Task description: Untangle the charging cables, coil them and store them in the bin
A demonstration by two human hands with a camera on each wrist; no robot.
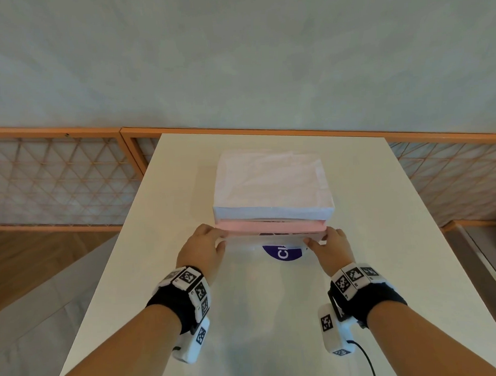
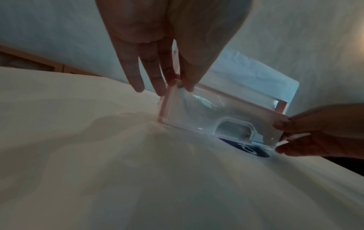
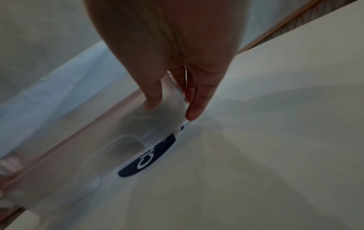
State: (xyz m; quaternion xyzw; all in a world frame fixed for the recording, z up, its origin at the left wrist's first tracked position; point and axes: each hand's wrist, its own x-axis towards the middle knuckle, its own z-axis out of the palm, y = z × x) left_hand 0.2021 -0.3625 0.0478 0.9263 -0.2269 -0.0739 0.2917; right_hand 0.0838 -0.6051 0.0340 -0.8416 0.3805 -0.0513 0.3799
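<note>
The bin [image 1: 272, 184] is a small drawer unit with a white wrapped top and a pink frame, standing at mid-table. Its clear plastic drawer front [image 2: 206, 118] has a cut-out handle and faces me. My left hand [image 1: 219, 239] pinches the drawer's left front corner, thumb on the front face and fingers on the side [image 2: 175, 87]. At the right front corner, my right hand [image 1: 320, 237] pinches the clear panel [image 3: 173, 107]. Something pale shows blurred through the drawer front; I see no cable plainly.
A round dark blue sticker [image 1: 283, 252] with white letters lies on the white table [image 1: 385, 281] just under the drawer's front edge. An orange-framed lattice rail [image 1: 58, 180] runs behind the table. The table's left and right edges drop off to the floor.
</note>
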